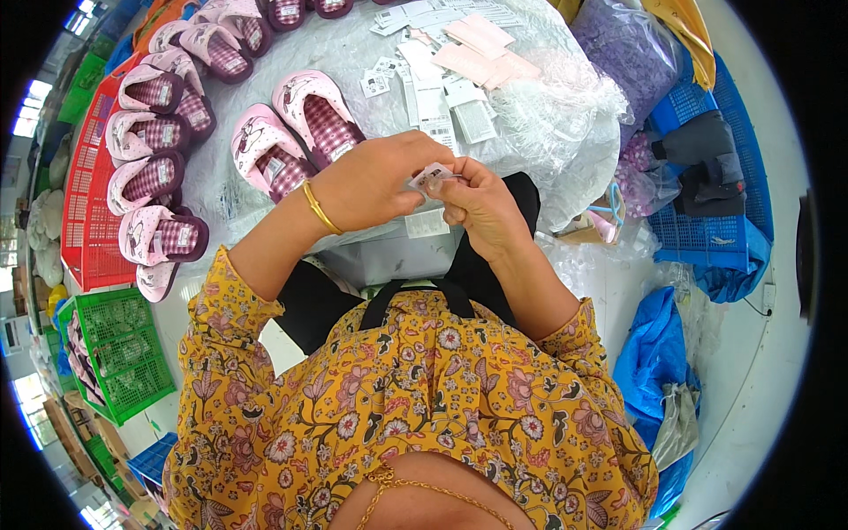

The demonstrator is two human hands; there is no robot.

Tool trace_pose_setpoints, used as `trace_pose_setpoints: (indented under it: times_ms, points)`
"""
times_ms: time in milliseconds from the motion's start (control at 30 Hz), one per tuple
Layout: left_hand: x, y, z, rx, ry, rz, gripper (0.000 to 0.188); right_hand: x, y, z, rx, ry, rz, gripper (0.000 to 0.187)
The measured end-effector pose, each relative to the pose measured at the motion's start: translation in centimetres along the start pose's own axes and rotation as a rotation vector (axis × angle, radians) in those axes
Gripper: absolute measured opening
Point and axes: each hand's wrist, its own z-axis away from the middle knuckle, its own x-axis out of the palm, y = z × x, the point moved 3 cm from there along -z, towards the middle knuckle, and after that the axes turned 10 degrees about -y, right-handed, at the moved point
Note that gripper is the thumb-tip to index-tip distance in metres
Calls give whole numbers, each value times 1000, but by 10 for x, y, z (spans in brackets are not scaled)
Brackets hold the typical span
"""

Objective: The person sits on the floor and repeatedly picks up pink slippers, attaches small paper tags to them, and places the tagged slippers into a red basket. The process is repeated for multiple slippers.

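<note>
A small white label (427, 175) with dark print is pinched between the fingertips of both hands, in front of my body. My left hand (375, 181) is closed over its left side, its fingertips partly hidden. Thumb and bent fingers of my right hand (486, 205) grip the right side. Just below the hands is a pale card (427, 223); whether it hangs from them or lies on something I cannot tell. Beyond my left hand a pair of pink slippers with checked insoles, the left slipper (267, 150) and the right slipper (320, 115), rests side by side on the plastic-covered table.
More pink slippers (152, 181) line the table's left edge, by a red basket (84, 194). Pink cards (477, 49) and white labels (433, 102) lie on the plastic-covered table (530, 159). A green crate (124, 353) stands left, a blue basket (742, 177) right.
</note>
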Motion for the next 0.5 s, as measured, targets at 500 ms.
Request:
trace_pose_setpoints:
  times_ms: [500]
  points:
    - [20,-35,29,-211,78,575,21,9,-5,22,30,31,565,32]
